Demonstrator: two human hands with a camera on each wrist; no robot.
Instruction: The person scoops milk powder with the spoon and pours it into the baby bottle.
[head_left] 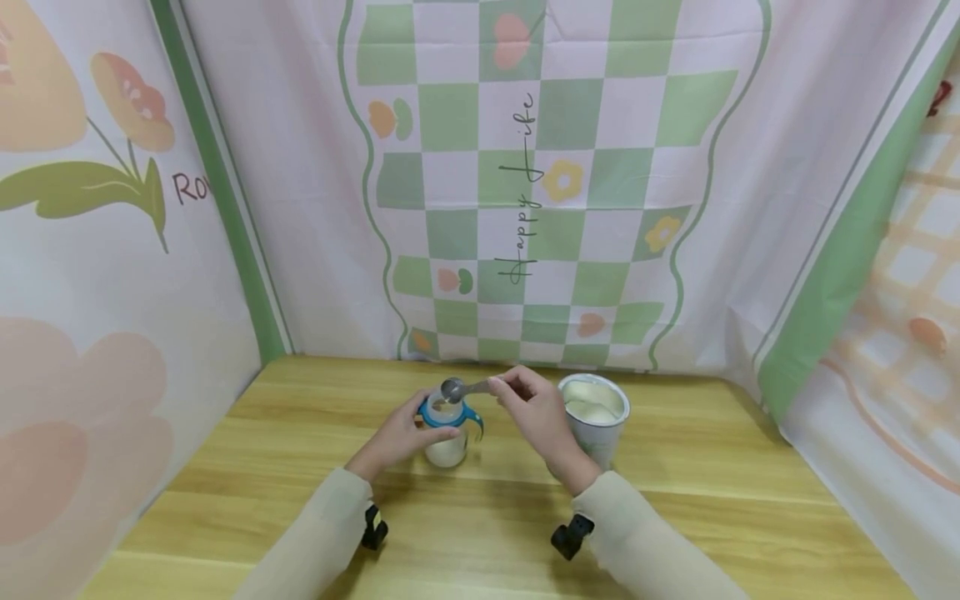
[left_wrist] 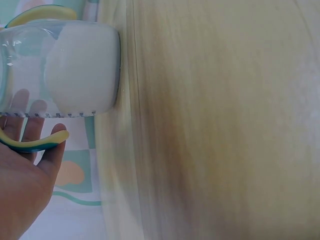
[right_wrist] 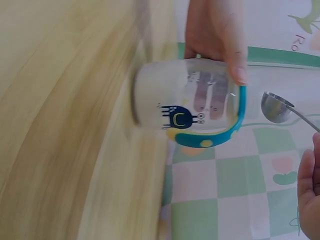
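A clear baby bottle (head_left: 447, 448) with a blue collar and curved handles stands on the table, pale powder filling its lower part. My left hand (head_left: 402, 435) holds it around the upper body, the thumb at the collar in the right wrist view. A small printed creature marks the bottle's side (right_wrist: 181, 116). Between thumb and fingers, my right hand (head_left: 536, 412) pinches the thin handle of a metal measuring spoon (head_left: 453, 390). The spoon's round bowl (right_wrist: 276, 107) is just above the bottle's mouth, with a small gap in the right wrist view.
Right beside my right hand stands an uncovered tub (head_left: 598, 433) of pale powder. The wooden table (head_left: 480, 533) ends at a checkered curtain (head_left: 525, 183) behind, with printed cloth hanging on both sides.
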